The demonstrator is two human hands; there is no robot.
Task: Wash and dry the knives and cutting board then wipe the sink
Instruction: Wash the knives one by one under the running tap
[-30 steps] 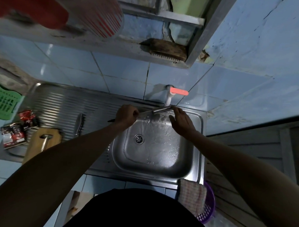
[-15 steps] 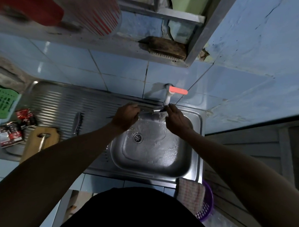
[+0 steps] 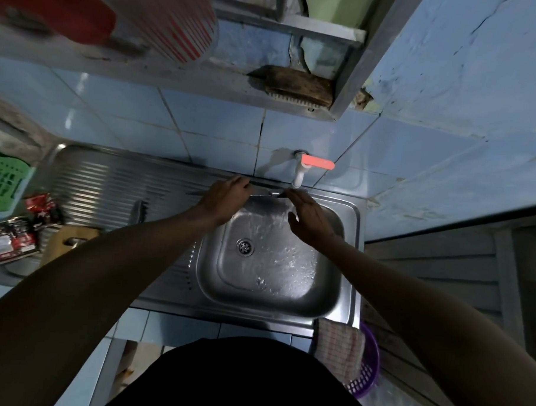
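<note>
Steel sink (image 3: 347, 301) lay below me with water running from the white tap (image 3: 297, 176) into its basin, and my left hand (image 3: 225, 198) gripped a knife (image 3: 265, 193) by the handle, blade held level under the stream. My right hand (image 3: 310, 218) had straight fingers resting on the blade's far end. Another knife (image 3: 137, 211) lay on the ribbed drainboard (image 3: 108, 177), near the wooden cutting board (image 3: 71, 240).

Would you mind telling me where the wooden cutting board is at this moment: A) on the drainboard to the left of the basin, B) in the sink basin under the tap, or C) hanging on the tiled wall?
A: the cutting board lies on the ribbed drainboard, left of the sink basin, partly hidden by the left forearm.
</note>
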